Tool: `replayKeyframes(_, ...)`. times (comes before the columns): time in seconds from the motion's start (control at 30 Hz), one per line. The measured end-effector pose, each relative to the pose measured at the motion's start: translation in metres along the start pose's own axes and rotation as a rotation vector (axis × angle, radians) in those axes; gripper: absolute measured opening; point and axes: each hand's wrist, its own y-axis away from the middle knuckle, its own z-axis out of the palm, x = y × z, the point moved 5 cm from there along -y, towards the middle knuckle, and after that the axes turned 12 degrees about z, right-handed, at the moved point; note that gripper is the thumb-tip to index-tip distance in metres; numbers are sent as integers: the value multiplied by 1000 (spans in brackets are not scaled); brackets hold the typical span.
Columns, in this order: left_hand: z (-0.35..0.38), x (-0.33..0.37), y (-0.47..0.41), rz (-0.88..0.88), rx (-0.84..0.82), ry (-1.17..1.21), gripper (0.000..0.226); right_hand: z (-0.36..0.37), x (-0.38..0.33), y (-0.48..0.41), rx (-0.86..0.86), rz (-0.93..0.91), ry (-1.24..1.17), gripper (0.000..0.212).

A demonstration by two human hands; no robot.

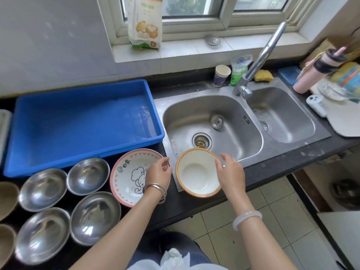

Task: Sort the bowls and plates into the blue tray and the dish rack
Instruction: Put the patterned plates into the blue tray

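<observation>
An orange-rimmed white bowl (pixel 196 172) sits tilted on the front edge of the sink. My right hand (pixel 230 172) grips its right rim, thumb inside. A pink-rimmed plate with a cartoon drawing (pixel 128 172) lies on the dark counter beside it. My left hand (pixel 158 173) hovers over the plate's right edge with fingers loosely curled. Several steel bowls (pixel 87 176) stand left of the plate, and two brown bowls (pixel 7 199) are cut off at the left edge. The blue tray (pixel 81 88) behind them holds nothing. A pale, rack-like thing (pixel 3 125) shows at the far left.
A double steel sink (pixel 185 117) with a tall faucet (pixel 261 55) fills the middle right. A paper cup (pixel 221 75), a green bag, a yellow sponge (pixel 263 75) and a pink bottle (pixel 311 75) line the back. A white board (pixel 346 121) lies at the right.
</observation>
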Motion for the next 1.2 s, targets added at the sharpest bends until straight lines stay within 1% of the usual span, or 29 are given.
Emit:
replayKeyframes(0.1,-34,-12,3,5,94,-95,36,9,-43,7,-63,-179,-38,33)
replayKeyframes(0.2,-65,-28,9,-66,158,-190,41,38,-88,18,-216,-306,-31,33)
replayKeyframes(0.27,-81,-39,14,-111,185,-245,45,63,-111,25,-317,-364,56,37)
replayKeyframes(0.33,-90,-49,19,-158,206,-237,47,83,-128,27,-372,-407,185,41)
replayKeyframes(0.43,-94,-61,25,-220,209,-191,44,106,-141,25,-399,-462,375,34)
replayKeyframes(0.5,-94,-67,26,-250,197,-185,42,118,-145,21,-444,-469,427,28)
replayKeyframes(0.63,-95,-74,22,-292,206,-199,39,131,-150,13,-533,-480,443,19)
replayKeyframes(0.77,-99,-78,17,-300,242,-187,31,134,-153,7,-539,-490,433,15)
replayKeyframes(0.9,-106,-78,17,-295,321,-135,37,125,-158,3,-526,-493,406,14)
replayKeyframes(1.0,-119,-72,13,-256,416,-61,34,113,-164,-4,-539,-463,339,17)
replayKeyframes(1.07,-132,-67,9,-248,495,37,24,104,-172,-9,-569,-433,261,19)
replayKeyframes(1.13,-145,-63,4,-239,557,118,14,95,-183,-12,-595,-405,173,16)
replayKeyframes(1.2,-157,-62,0,-244,594,166,14,89,-197,-14,-610,-381,79,12)
